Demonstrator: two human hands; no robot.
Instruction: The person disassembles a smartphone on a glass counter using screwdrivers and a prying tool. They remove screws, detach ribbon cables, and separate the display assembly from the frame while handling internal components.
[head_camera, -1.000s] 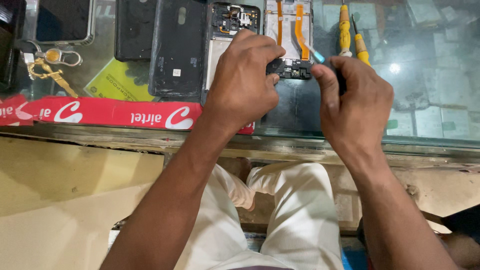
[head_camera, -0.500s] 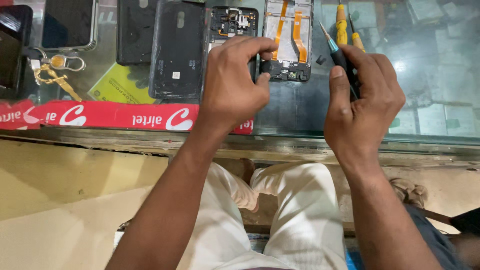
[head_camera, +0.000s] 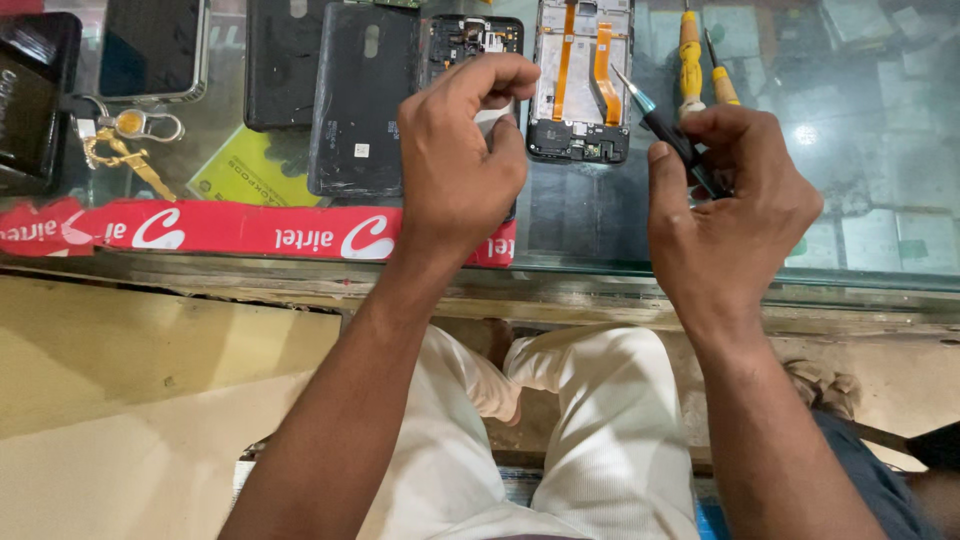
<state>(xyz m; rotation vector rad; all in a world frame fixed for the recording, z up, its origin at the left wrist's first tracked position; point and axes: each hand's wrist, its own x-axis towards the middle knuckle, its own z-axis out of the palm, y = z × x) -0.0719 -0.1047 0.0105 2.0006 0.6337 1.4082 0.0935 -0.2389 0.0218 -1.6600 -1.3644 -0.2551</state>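
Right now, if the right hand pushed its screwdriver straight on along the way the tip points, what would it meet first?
Probably the opened phone frame with orange ribbon cables: the right hand aims the dark-handled screwdriver up and left, its tip already near that frame's right edge. Height above it is unclear.

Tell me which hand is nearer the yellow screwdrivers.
Right. The right hand holds a dark screwdriver just below the two yellow screwdrivers, nearly touching their handles. The left hand sits farther left, beyond the opened phone.

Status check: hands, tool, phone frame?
Right hand shut on screwdriver, tip raised. Left hand pinched beside opened phone frame. Nothing between them.
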